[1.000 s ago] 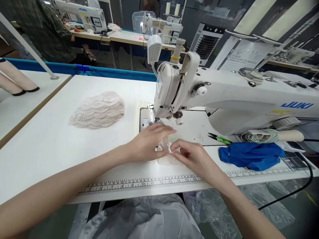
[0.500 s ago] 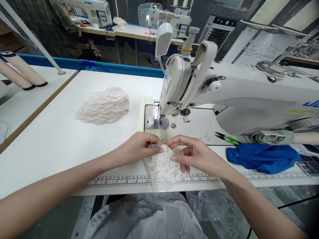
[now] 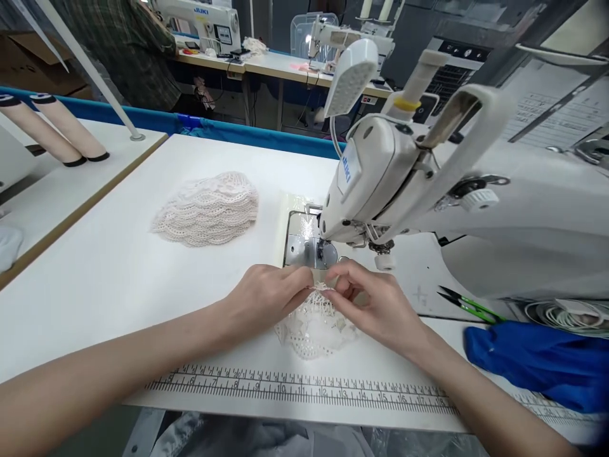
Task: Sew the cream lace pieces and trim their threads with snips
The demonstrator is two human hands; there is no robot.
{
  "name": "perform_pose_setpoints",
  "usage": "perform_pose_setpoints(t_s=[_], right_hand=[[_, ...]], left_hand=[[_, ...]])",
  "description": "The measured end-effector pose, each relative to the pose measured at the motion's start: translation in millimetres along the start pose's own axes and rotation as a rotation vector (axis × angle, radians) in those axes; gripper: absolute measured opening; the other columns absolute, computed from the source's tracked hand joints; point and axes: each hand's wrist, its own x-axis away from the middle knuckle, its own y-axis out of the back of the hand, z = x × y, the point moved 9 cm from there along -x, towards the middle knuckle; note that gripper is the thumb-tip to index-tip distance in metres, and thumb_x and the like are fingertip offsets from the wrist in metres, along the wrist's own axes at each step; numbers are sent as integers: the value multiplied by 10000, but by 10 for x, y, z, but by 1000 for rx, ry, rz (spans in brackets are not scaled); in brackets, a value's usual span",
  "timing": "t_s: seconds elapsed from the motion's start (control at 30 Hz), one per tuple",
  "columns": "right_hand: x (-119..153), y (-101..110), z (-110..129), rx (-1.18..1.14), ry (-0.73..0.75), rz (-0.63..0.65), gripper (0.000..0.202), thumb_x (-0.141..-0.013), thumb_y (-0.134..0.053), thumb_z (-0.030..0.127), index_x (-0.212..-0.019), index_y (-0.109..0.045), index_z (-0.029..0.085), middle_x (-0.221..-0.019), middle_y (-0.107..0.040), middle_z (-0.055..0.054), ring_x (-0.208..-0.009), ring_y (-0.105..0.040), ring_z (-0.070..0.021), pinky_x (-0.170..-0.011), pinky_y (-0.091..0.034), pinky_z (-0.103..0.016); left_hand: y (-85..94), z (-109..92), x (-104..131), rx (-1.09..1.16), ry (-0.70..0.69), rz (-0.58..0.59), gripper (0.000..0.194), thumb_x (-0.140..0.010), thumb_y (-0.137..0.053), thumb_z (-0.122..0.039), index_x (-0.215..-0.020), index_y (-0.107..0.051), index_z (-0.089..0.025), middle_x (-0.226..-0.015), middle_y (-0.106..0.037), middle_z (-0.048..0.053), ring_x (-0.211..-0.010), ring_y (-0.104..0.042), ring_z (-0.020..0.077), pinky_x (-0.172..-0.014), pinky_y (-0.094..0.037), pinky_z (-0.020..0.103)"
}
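Observation:
A white lace piece (image 3: 316, 327) lies partly on the table in front of the sewing machine, its upper edge raised between my hands. My left hand (image 3: 273, 295) pinches that edge from the left. From the right, my right hand (image 3: 373, 301) grips the same edge between thumb and fingers. Just beyond my fingertips are the needle plate (image 3: 301, 251) and the presser foot of the white sewing machine (image 3: 368, 178). To the left, a stack of lace pieces (image 3: 207, 209) rests on the white table.
Green thread snips (image 3: 471, 304) and a blue cloth (image 3: 537, 362) lie at the right, near a coil of cord (image 3: 568, 316). A ruler strip (image 3: 304, 388) runs along the front edge. Fabric-covered rolls (image 3: 71, 127) stand at far left. Another person (image 3: 128, 51) is behind the blue-edged table.
The lace has moved up towards the needle plate with both hands, and its top edge is now drawn between them. The view has shifted closer to the machine.

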Motion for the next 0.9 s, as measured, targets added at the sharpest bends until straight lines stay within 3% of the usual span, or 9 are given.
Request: perform_pose_setpoints(t_s=[0.33, 0.53, 0.63, 0.77, 0.9], right_hand=[[157, -73, 177, 215, 242, -52, 127, -939, -483, 132, -1033, -521, 209, -634, -596, 55, -506, -552, -80, -480, -416, -203], [174, -26, 258, 309, 315, -124, 141, -939, -462, 120, -983, -559, 213, -652, -637, 44, -478, -539, -78, -451, -405, -214], [209, -7, 324, 416, 382, -182, 158, -930, -490, 99, -925, -589, 223, -616, -638, 51, -469, -541, -82, -423, -400, -225], [316, -30, 460, 588, 560, -250, 194, -886, -561, 53, -848, -635, 228, -643, -675, 34, -515, -588, -100, -442, -465, -239], [428, -113, 631, 735, 781, -234, 152, -833, -647, 38, -804, -682, 183, -668, -699, -14, -585, -649, -135, -465, -515, -247]], left_hand=[[-39, -106, 52, -34, -82, 44, 84, -941, -497, -120, -902, -501, -195, -612, -524, -69, -455, -400, 93, -417, -339, 243], [-2, -143, 26, -45, -115, 37, 121, -954, -424, -89, -941, -491, -188, -763, -663, -26, -486, -506, 76, -433, -382, 210], [1, -151, 19, -43, -97, 41, 108, -957, -416, -99, -955, -483, -184, -697, -649, -45, -442, -487, 73, -423, -379, 206], [16, -158, 10, -18, -53, 21, 102, -970, -441, -145, -1054, -497, -162, -555, -570, -94, -392, -445, 70, -416, -382, 198], [-3, -200, 22, -8, -86, 32, 167, -948, -459, -96, -1083, -541, -152, -546, -578, -92, -407, -477, 69, -427, -397, 195]])
